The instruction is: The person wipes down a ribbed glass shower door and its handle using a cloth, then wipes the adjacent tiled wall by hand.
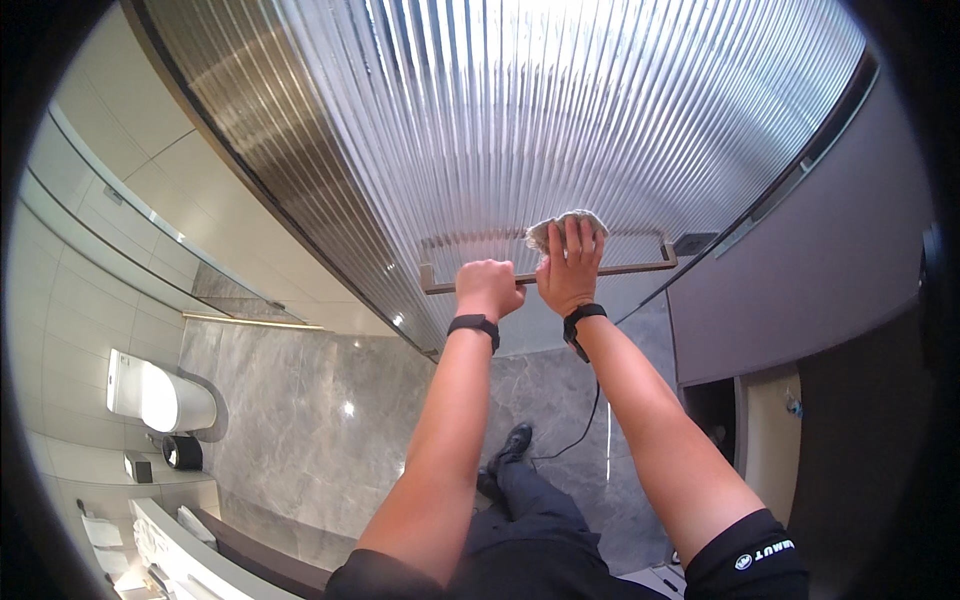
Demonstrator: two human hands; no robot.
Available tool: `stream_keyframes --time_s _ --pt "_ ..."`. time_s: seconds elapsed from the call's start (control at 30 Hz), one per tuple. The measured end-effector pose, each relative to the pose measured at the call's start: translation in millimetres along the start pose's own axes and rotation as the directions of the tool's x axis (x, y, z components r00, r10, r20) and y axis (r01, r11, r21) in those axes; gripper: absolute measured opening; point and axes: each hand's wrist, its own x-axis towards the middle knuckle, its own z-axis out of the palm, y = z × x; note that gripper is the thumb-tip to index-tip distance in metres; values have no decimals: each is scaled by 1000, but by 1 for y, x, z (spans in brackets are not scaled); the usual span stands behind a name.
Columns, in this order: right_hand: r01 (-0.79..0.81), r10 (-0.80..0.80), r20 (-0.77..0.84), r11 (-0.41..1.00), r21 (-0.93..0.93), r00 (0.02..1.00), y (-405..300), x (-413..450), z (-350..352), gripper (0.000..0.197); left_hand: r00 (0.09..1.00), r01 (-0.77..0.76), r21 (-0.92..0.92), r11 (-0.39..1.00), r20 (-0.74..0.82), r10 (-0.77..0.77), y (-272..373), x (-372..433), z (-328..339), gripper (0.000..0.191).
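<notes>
In front of me stands a fluted glass door (480,150) with a long horizontal metal handle (637,267). My left hand (487,286) is closed around the handle, left of its middle. My right hand (571,262) presses a greyish cleaning cloth (541,237) against the ribbed glass, just above the bar. The fingers lie spread over the cloth and hide part of it. Each wrist wears a black band.
At left, a white toilet (176,397) stands by the tiled wall, near a black bin (182,452). A vanity counter (161,540) is at lower left. A black cable (589,420) trails over the grey marbled floor (300,405). A grey panel (810,255) is at right.
</notes>
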Motion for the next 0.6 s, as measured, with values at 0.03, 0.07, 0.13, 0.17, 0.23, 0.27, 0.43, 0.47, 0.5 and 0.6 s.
stream_keyframes --time_s 0.03,0.07,0.13,0.17,0.23,0.27,0.43,0.47,0.5,0.6 --pt "3 -3 0 1000 -9 1000 -1 0 1 58 1000 9 0 1000 -3 -9 -2 0 2 26" --pt "7 -7 1 1000 -17 1000 -2 -1 2 59 1000 18 -4 1000 3 -18 -3 0 4 26" --pt "5 -5 -2 1000 -19 1000 0 -2 2 59 1000 16 -10 1000 2 -16 -1 1 1 26" --pt "0 0 -1 1000 -17 1000 0 -4 2 59 1000 12 -25 1000 28 -11 0 0 0 28" --pt "8 -8 2 1000 -1 1000 -1 -3 2 59 999 17 -36 999 41 -15 -3 0 -1 30" --pt "10 -10 14 1000 13 1000 -1 -3 1 59 999 15 -29 999 31 -14 -3 1 2 30" --pt "46 -46 -2 998 34 999 6 -5 -3 59 1000 -15 -25 1000 -23 15 0 2 7 29" --pt "37 -37 3 998 60 999 8 -8 -3 56 999 -32 -30 999 -34 31 0 3 9 29" --pt "20 -21 7 996 83 1000 11 -11 -4 54 999 -36 -20 999 -39 35 2 5 8 29" --pt "5 -5 -1 990 139 1000 4 -10 -10 53 999 -44 -24 999 1 44 -2 4 9 30"
